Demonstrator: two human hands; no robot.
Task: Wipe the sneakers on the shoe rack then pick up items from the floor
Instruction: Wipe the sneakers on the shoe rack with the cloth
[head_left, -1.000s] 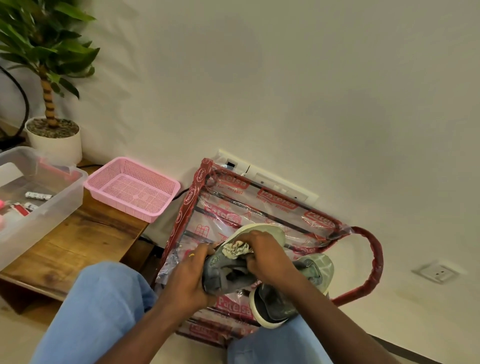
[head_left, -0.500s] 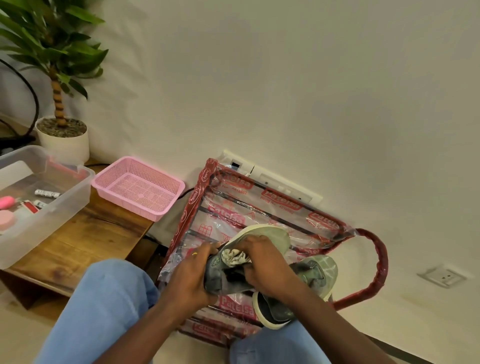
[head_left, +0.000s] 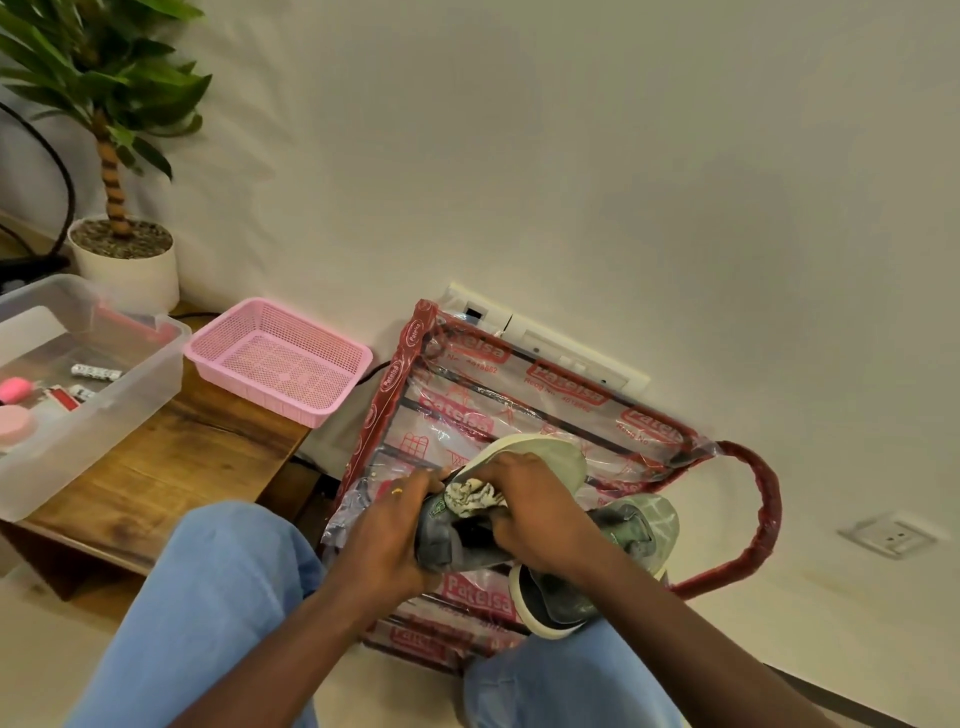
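A grey-green sneaker with a pale sole is tipped on its side above the shoe rack, a red frame still wrapped in printed clear plastic. My left hand grips the sneaker's heel end. My right hand presses a crumpled pale cloth against the sneaker's side. The second sneaker lies on the rack just right of my hands, partly hidden by my right forearm.
A low wooden table at the left carries a pink mesh basket, a clear plastic bin with small items and a potted plant. Wall sockets sit at the right. My blue-trousered knees fill the foreground.
The cloth under my right hand has shifted a little along the sneaker's side. My left hand keeps its hold. The camera has moved slightly, so the scene sits a bit further right.
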